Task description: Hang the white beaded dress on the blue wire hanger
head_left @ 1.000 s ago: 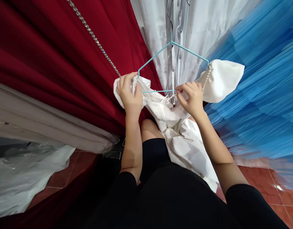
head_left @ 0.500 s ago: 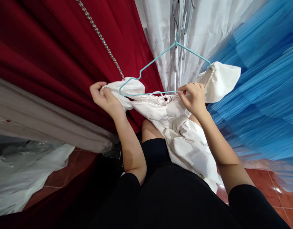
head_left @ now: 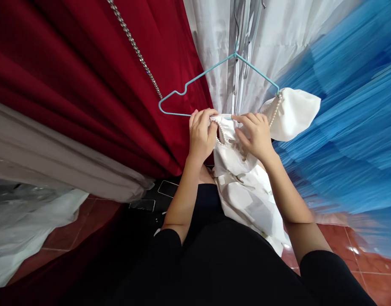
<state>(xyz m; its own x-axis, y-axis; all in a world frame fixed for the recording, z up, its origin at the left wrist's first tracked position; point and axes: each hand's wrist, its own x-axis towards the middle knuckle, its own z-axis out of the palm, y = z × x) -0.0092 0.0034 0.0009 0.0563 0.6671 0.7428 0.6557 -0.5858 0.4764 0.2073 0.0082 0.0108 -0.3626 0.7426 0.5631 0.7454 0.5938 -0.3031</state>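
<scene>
A teal hanger (head_left: 211, 73) hangs in front of me, its left shoulder bare. A white dress (head_left: 246, 191) with pearl trim drapes down over my lap, and its puffed white sleeve (head_left: 299, 112) hangs from the hanger's right end. My left hand (head_left: 202, 134) is closed on the dress's pearl-edged cloth at the hanger's bottom bar. Just right of it, my right hand (head_left: 255, 132) pinches the white cloth along the same bar. Their fingers are a short gap apart.
Red cloth (head_left: 144, 106) and a beaded strand (head_left: 136, 51) hang at the left, blue tulle (head_left: 348, 127) at the right. Behind the hanger are white drapes (head_left: 211, 38) and metal rails. Two phone-like objects (head_left: 143, 205) lie on something dark, left of my lap.
My left hand has moved right, from the hanger's left end to the bar's middle, bringing the dress's left part with it. The hanger's left end is now bare. My right hand stays near the bar.
</scene>
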